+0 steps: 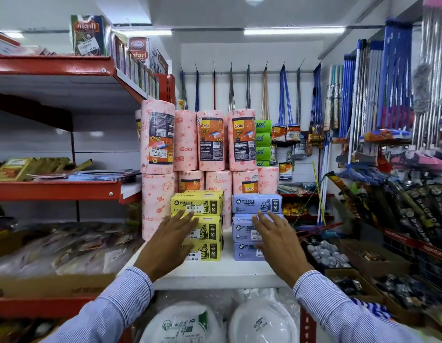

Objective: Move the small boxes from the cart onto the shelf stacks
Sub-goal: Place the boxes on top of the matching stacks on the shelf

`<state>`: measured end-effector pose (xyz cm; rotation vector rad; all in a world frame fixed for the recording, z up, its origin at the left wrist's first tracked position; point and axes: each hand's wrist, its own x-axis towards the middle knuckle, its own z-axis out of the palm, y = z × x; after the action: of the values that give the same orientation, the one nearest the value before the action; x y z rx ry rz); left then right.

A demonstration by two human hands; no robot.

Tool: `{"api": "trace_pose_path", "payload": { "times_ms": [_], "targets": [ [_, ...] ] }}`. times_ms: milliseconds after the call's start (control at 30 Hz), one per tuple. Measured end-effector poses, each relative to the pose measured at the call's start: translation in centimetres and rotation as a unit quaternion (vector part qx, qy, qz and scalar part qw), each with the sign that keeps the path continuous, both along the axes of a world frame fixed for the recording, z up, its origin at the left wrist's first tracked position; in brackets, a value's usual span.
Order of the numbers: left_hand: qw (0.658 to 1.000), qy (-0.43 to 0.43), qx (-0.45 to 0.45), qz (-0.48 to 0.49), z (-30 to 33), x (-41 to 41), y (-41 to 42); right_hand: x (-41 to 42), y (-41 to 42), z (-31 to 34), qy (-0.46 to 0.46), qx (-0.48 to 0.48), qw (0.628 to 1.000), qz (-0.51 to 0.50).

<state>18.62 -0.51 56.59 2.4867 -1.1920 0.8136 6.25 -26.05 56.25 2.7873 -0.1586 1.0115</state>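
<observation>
On the white shelf [215, 273] stood three yellow boxes [199, 226] in one stack and three purple boxes [252, 229] in another, six small boxes in all. Behind them on that shelf, at least nine pink paper towel rolls [212, 139] showed in two tiers: four on top and five below; any further back were hidden. Four green boxes [263, 142] were stacked behind the rolls. Below the shelf lay two packs of white plates [262, 323]. Two hands [170, 243] were in view
</observation>
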Motion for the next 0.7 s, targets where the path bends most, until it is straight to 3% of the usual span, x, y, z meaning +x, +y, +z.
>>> {"api": "trace_pose_path", "payload": {
  "times_ms": [133,267,367,500,700],
  "targets": [
    [0.995,-0.097,0.002,-0.008,-3.2,-3.4,-0.4,-1.8,1.5,-2.7,0.002,0.008,1.000,-0.001],
    [0.994,-0.108,-0.005,0.009,-7.6,-6.6,-0.8,-5.0,3.1,-6.6,-0.006,0.011,1.000,0.016],
    [0.998,-0.066,-0.006,0.011,-12.0,-8.9,-0.4,-7.8,4.1,-11.1,0.023,0.002,1.000,0.020],
    [0.999,0.021,0.041,0.020,-20.0,-12.2,0.3,-11.7,4.6,-19.7,0.128,0.045,0.990,0.028],
    [0.979,0.169,0.111,0.025,-30.9,-16.6,1.6,-15.9,5.4,-29.9,0.293,0.147,0.945,-0.007]
  ]
}}
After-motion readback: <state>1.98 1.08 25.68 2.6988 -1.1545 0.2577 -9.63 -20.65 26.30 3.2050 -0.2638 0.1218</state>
